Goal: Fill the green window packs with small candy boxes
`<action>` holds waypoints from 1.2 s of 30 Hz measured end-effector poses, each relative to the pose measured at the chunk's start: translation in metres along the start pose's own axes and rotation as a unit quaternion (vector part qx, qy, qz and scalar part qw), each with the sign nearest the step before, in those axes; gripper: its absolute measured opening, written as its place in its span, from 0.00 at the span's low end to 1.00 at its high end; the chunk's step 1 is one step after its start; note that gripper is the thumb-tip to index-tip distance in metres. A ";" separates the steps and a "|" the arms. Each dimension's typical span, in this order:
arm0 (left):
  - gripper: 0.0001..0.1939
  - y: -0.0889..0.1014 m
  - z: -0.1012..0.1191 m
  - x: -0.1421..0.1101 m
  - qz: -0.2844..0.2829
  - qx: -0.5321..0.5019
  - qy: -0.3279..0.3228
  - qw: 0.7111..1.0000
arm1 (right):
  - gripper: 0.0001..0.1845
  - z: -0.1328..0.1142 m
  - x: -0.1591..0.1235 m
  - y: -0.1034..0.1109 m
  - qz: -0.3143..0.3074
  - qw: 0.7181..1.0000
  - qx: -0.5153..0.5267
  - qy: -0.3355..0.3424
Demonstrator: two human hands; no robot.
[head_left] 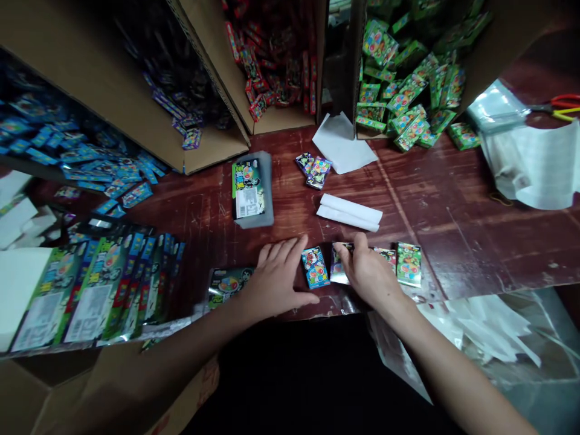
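Note:
My left hand (277, 275) lies flat near the table's front edge, fingers stretched out, partly over a dark printed packet (225, 284). Just right of its fingertips is a small blue box (316, 267). With fingers bent, my right hand (371, 269) grips a small purple box (339, 263), which it partly hides. A red box (386, 256) shows from behind that hand. Upright in the same row, a green box (409, 264) lies at the right end. Above the row are a folded white sheet (349, 212) and small purple-black boxes (318, 173).
Cartons along the back hold blue boxes (90, 145), purple boxes (190, 138), red boxes (258, 106) and green boxes (408, 96). A stack of printed plastic sleeves (250, 202) lies left of centre. Filled packs (93, 284) stand at left. Scissors (564, 106) lie far right.

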State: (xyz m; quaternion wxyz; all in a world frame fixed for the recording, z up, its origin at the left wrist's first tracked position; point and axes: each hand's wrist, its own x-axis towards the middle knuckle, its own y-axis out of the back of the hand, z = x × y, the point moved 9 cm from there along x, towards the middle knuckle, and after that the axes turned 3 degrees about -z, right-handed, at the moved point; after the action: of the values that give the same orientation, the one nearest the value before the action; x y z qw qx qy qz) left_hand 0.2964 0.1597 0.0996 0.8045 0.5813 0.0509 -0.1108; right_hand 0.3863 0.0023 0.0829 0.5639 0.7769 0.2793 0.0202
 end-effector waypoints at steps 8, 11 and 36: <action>0.56 0.009 -0.063 -0.070 -0.104 0.062 -0.044 0.992 | 0.53 -0.036 -0.019 0.003 0.036 0.919 -0.112 0.376; 0.46 0.000 -0.069 -0.075 -0.109 0.043 -0.020 0.993 | 0.46 -0.054 -0.020 -0.026 -0.015 0.880 -0.113 0.462; 0.49 -0.018 -0.062 -0.062 -0.060 -0.026 -0.014 0.998 | 0.44 -0.063 -0.030 -0.020 -0.125 0.874 0.002 0.470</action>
State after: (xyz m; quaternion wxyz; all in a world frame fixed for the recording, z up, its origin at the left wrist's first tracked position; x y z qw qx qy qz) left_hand 0.2344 0.2206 0.0759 0.8119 0.5545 0.0772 -0.1655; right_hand 0.3307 0.0468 0.0965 0.3626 0.6352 0.6064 0.3121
